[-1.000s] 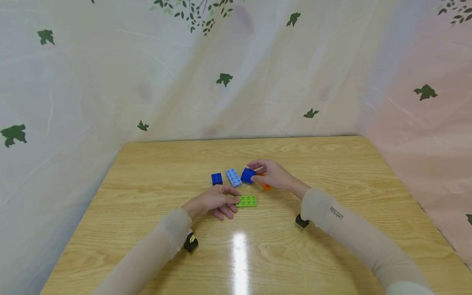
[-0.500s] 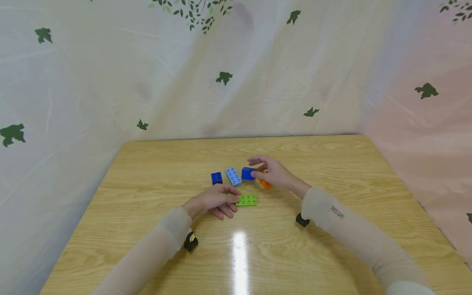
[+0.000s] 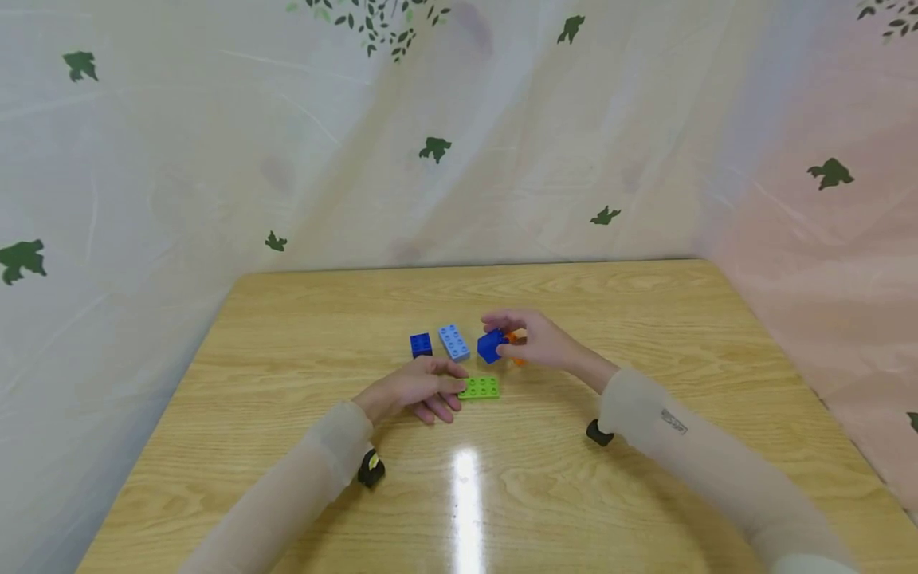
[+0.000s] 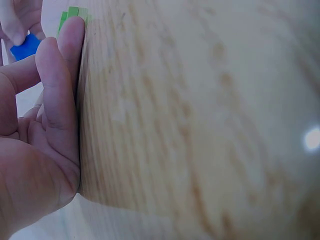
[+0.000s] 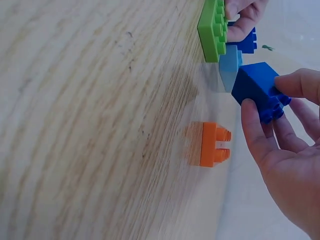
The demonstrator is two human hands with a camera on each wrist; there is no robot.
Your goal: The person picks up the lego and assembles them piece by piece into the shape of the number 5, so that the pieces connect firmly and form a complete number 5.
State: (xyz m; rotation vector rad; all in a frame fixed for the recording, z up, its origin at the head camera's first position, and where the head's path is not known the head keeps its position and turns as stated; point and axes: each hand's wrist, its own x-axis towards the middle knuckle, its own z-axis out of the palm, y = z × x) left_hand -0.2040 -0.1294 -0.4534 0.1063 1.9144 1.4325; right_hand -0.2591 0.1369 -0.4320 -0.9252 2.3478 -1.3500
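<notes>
My right hand (image 3: 541,339) holds a blue toy building brick (image 5: 257,82) between thumb and fingers, raised off the table and tilted, its studs facing the palm. Behind that hand an orange brick (image 5: 208,145) sits on the table, studs up, partly hidden in the head view. A flat lime-green brick (image 3: 480,388) lies nearer to me. My left hand (image 3: 416,387) rests on the table at its left end, with thumb and forefinger gripping that end and the other fingers spread beneath.
Beyond my left hand stand a small dark blue brick (image 3: 421,344) and a longer light blue brick (image 3: 454,343). All are on a wooden table (image 3: 287,335), with a patterned cloth (image 3: 344,159) hanging behind it. Black wrist cameras sit under both sleeves.
The right hand turns the blue brick between its fingers and shifts slightly right and toward me. Its fingers, lifted away half a second ago, have closed round it again. The left hand stays still.
</notes>
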